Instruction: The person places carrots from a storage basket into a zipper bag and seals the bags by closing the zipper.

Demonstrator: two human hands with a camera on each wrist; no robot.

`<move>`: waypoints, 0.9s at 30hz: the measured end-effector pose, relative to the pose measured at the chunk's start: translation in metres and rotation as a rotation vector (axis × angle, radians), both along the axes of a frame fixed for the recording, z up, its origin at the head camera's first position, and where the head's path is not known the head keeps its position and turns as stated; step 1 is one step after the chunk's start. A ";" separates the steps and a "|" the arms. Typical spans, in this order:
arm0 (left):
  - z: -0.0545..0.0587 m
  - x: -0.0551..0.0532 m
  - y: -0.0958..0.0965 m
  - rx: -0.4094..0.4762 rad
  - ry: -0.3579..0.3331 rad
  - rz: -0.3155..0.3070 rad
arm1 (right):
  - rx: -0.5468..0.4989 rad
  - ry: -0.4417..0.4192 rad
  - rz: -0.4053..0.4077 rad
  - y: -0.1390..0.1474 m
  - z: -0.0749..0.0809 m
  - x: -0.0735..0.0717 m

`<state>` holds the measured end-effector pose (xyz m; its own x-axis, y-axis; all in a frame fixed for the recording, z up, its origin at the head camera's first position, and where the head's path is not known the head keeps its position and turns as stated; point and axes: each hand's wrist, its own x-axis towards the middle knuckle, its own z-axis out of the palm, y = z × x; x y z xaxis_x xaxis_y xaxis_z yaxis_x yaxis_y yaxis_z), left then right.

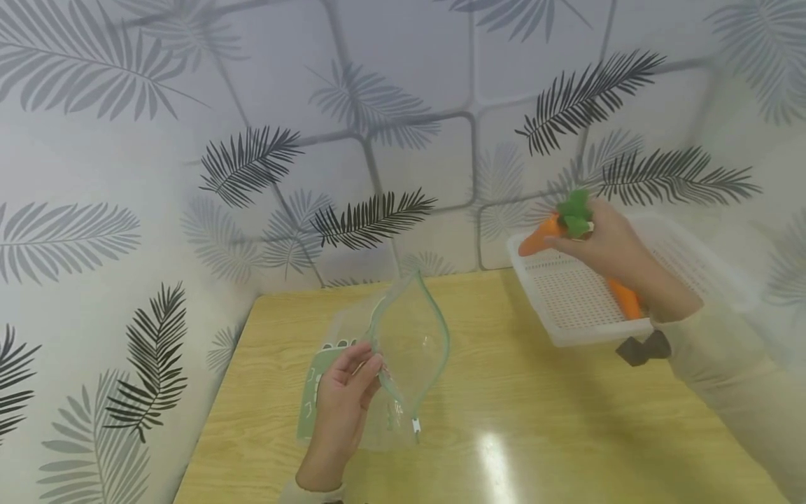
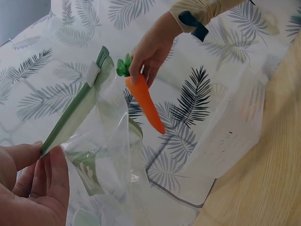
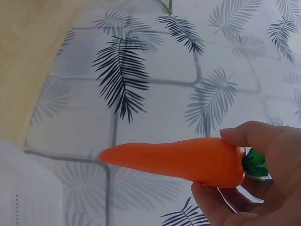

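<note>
An orange toy carrot (image 3: 174, 160) with green leaves is pinched near its leafy end by my right hand (image 1: 607, 238), above the white basket (image 1: 554, 332). In the left wrist view the carrot (image 2: 145, 103) slants with its tip down. My left hand (image 1: 346, 392) pinches the edge of a clear zipper bag (image 1: 412, 336) with a green seal; the bag's mouth gapes toward the right. A white slider (image 2: 92, 74) sits on the seal. Another orange piece (image 1: 625, 299), partly hidden by my right forearm, lies in the basket.
The wooden table (image 1: 504, 392) runs up to a wall (image 1: 428, 168) with a leaf pattern. The perforated basket stands at the table's back right, and bare tabletop lies between it and the bag.
</note>
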<state>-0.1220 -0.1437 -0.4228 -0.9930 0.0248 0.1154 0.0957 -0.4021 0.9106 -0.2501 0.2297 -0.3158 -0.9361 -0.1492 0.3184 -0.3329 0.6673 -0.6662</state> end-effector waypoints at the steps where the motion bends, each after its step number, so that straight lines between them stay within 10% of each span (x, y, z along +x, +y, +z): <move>1: 0.000 0.000 0.000 0.000 -0.001 0.001 | -0.017 0.000 0.005 -0.002 0.003 0.004; 27: -0.007 -0.004 0.001 0.003 0.042 -0.018 | -0.111 0.095 0.263 -0.058 0.019 0.071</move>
<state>-0.1264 -0.1423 -0.4297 -0.9866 0.0419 0.1574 0.1270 -0.4067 0.9047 -0.1792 0.1715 -0.2968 -0.8351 -0.3416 0.4311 -0.5492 0.4747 -0.6878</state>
